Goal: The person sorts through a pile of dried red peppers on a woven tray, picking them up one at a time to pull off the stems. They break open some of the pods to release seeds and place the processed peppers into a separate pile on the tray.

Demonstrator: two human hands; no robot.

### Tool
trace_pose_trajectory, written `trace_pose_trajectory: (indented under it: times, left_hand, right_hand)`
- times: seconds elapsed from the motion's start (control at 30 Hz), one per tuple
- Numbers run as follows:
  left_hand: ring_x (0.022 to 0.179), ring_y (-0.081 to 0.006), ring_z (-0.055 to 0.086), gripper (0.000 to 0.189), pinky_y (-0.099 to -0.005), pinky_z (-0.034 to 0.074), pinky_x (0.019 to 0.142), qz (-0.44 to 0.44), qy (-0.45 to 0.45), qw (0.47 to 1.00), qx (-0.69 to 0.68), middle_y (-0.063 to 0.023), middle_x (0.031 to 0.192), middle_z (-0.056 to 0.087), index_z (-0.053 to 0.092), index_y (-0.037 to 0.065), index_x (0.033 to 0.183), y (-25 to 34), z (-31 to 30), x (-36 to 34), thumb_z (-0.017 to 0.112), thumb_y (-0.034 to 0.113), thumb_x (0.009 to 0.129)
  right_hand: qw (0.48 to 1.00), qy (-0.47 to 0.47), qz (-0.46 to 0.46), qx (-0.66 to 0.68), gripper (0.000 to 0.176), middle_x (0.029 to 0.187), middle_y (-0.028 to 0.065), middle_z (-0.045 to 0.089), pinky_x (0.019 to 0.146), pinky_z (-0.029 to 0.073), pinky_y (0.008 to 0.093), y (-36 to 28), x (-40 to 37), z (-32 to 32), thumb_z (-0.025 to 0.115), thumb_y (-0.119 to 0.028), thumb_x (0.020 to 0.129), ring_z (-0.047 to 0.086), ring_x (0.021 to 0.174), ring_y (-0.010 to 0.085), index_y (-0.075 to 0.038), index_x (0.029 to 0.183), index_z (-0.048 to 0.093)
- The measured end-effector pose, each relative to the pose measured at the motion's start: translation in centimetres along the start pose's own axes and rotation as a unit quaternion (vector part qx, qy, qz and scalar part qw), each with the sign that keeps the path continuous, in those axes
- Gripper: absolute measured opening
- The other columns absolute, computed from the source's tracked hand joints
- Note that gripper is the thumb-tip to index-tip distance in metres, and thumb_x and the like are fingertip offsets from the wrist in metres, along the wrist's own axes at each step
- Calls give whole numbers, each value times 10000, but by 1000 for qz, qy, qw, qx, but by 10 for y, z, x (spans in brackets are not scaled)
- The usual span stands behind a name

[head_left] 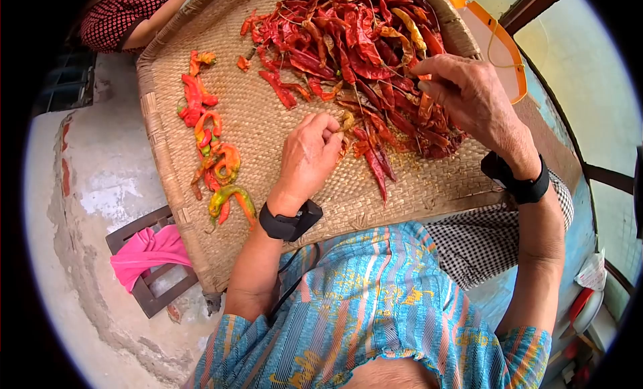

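Observation:
A woven tray [268, 148] bears a heap of dried red chillies [362, 47] on its upper right part. A loose column of fresher red, orange and green chillies [224, 163] lies along its left side. My left hand [311, 154], closed, pinches a small yellowish-brown chilli [346, 121] at the heap's lower left edge. Over the right side of the heap is my right hand [462, 94], its thumb and index finger stretched forward and a little apart, with nothing visible between them. Each wrist has a black band.
Another person's arm [153, 26] reaches in beside the tray's upper left corner. A dark stool [157, 282] with a pink cloth [149, 254] stands at the lower left. An orange-rimmed container [512, 61] is beyond the tray's right edge. Checked cloth [482, 245] lies beneath the tray.

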State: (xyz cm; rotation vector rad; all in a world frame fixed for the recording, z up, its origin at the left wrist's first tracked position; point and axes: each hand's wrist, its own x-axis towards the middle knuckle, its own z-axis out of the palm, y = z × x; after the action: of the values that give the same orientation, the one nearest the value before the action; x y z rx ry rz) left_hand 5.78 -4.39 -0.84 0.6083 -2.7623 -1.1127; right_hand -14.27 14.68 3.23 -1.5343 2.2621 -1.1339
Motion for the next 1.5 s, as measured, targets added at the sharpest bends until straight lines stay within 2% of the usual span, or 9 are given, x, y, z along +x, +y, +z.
trace_pose_trajectory:
  times: [0.17,0.37,0.53,0.57,0.6,0.83,1.03,1.3,1.5]
  left_hand:
    - [670,-95,541,108,-261,461,619,26,15,996,-89,-37,864,594,620,-13,947,32,-8,3,659,65,881]
    - [715,-89,564,156,-260,476,642,40,-4,983,-178,-31,877,604,651,6,1030,50,6,10,675,43,879]
    - [740,-179,607,214,-305,498,647,176,25,982,-62,-64,885,589,660,40,1068,30,9,20,662,-4,858]
    - [755,-220,622,237,-327,508,654,232,18,972,-6,-78,884,582,660,50,1074,24,12,21,657,-20,847]
    - [755,-220,622,237,-327,508,654,233,18,972,-7,-78,884,582,660,50,1074,22,16,20,657,-20,847]
    - [802,-309,626,178,-410,507,669,229,16,967,113,-111,884,555,635,41,981,19,22,22,662,-34,821]
    - [813,-313,628,175,-414,505,670,225,15,969,99,-109,905,545,631,46,978,16,13,24,655,-34,824]
    - [750,-263,612,140,-354,498,666,214,25,971,101,-92,894,552,634,23,985,16,15,25,658,5,848]
    - [721,-90,536,83,-244,450,651,96,31,983,-156,-23,891,544,625,5,962,38,11,25,645,3,882]
  right_hand:
    - [988,-125,-45,79,421,739,120,614,646,507,390,-13,0,13,711,-158,859,634,692,292,-71,1251,584]
    - [987,-77,-102,94,220,765,130,638,648,509,382,-9,2,17,693,-176,883,635,699,298,-40,1051,654]
    - [986,101,-27,130,210,754,10,650,601,540,256,15,6,-40,667,-233,934,644,695,112,-72,1066,688]
    - [977,167,-93,99,267,840,-26,634,628,447,203,34,10,-49,645,-294,966,524,725,36,-75,1112,687]
    - [979,174,70,79,297,832,-33,633,636,453,197,55,1,-67,640,-318,969,537,734,37,-86,1148,683]
    - [959,253,87,-91,327,869,-25,634,692,468,202,86,-1,-80,619,-318,983,559,774,52,-107,1231,655]
    - [997,7,-3,-73,165,749,102,654,601,506,356,8,5,-33,653,-132,924,643,655,175,-52,1069,663]
    - [997,-34,-64,-25,155,761,173,633,654,509,403,1,3,-1,681,-94,854,639,717,332,-28,992,654]
    - [995,-80,-40,45,223,746,144,646,635,504,395,-12,2,2,718,-122,837,645,692,307,-48,1038,659]
